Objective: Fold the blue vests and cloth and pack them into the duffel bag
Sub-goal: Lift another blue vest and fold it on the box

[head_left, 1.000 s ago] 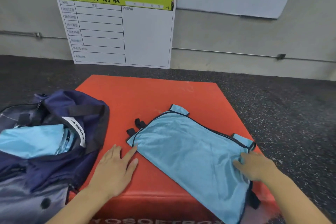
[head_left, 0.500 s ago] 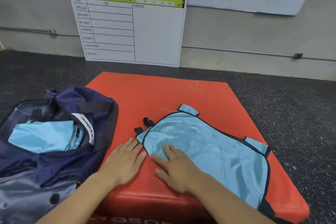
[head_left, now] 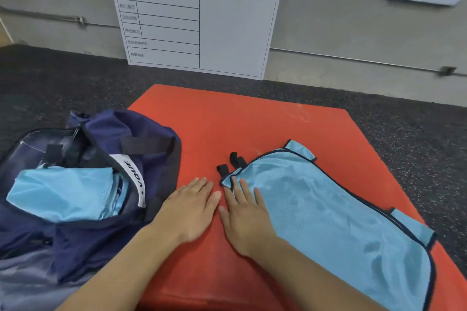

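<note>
A light blue vest (head_left: 336, 212) with black trim lies folded flat on the orange mat (head_left: 240, 129), running from the middle to the lower right. My right hand (head_left: 245, 214) lies flat with straight fingers on the vest's left end, near two black strap tabs (head_left: 231, 165). My left hand (head_left: 192, 207) rests flat on the mat just left of the vest, beside the right hand. The navy duffel bag (head_left: 106, 235) lies open at the left, with folded light blue cloth (head_left: 65, 192) inside it.
A white planning board (head_left: 197, 17) with a green header leans on the grey wall behind the mat. Dark speckled floor (head_left: 417, 139) surrounds the mat. The bag's white labelled strap (head_left: 131, 177) crosses its opening.
My right hand slid from the vest's right end across to its left end. The left hand stayed flat on the mat. The camera view shifted closer and lower.
</note>
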Motion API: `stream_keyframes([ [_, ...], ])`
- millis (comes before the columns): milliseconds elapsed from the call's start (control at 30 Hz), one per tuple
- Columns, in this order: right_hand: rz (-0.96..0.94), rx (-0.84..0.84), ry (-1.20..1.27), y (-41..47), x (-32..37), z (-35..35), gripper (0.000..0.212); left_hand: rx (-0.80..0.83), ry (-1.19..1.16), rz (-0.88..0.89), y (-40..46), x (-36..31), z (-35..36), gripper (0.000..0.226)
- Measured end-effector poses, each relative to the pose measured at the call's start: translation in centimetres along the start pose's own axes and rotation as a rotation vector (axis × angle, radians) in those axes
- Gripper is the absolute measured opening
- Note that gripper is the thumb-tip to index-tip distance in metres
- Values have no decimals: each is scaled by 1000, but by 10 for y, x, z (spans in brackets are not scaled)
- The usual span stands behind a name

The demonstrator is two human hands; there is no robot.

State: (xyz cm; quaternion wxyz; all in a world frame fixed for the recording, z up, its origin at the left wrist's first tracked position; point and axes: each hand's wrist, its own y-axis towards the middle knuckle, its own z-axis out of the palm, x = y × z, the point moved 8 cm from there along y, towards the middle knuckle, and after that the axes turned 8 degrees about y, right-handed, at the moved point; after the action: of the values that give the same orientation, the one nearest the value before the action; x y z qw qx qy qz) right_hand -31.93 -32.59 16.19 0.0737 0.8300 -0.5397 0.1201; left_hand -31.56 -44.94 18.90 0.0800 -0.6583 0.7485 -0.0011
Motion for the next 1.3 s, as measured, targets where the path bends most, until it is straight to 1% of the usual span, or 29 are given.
stream_keyframes([
  [67,69,16,43,26,-7,-5,88,-20,-14,11,-1,0,-1,92],
  [100,105,-6,50,41,-10,-10,88,-27,-11,18,-3,1,-1,102],
  [133,149,-26,58,57,-15,-13,81,-37,-6,22,-4,1,-1,105],
  [167,193,-36,61,75,-20,-14,72,-48,-1,24,-6,2,0,100],
  [200,229,-44,67,93,-24,-15,65,-52,6,24,-7,2,1,89],
  [267,296,-49,91,126,-33,-17,63,-37,14,28,-9,2,4,69],
  [333,328,-36,144,150,-40,-21,61,-26,7,30,-11,4,6,65],
  [400,301,-28,190,158,-40,-24,60,-22,0,36,-11,5,6,66],
  [433,269,-30,195,154,-37,-26,60,-19,5,43,-11,5,7,68],
  [500,198,-43,151,131,-31,-26,61,-18,26,69,-13,2,6,87],
  [533,167,-44,113,113,-28,-24,65,-19,28,82,-14,-1,6,99],
  [567,140,-41,86,92,-26,-22,72,-18,29,92,-16,-3,6,106],
  [633,107,-26,78,46,-24,-15,82,-13,35,117,-19,-7,7,111],
  [700,99,-46,88,-1,-26,-12,77,-4,56,153,-25,-14,8,118],
  [767,93,-60,77,-45,-28,-9,66,18,71,174,-33,-22,11,117],
  [833,99,-106,31,-84,-29,-8,57,41,79,190,-41,-27,13,109],
  [933,145,-171,15,-121,-29,-6,56,57,92,199,-49,-30,13,109],
  [1000,145,-193,-30,-131,-24,-6,58,57,87,200,-54,-34,11,116],
  [1100,163,-159,-44,-126,-16,-1,56,54,59,224,-66,-41,7,117],
  [1167,209,-112,7,-115,-8,4,56,24,38,241,-76,-44,1,115],
  [1267,257,-58,111,-92,8,2,70,-41,-33,246,-86,-40,-13,117],
  [1300,243,-28,190,-82,16,0,70,-58,-56,244,-88,-36,-17,120],
])
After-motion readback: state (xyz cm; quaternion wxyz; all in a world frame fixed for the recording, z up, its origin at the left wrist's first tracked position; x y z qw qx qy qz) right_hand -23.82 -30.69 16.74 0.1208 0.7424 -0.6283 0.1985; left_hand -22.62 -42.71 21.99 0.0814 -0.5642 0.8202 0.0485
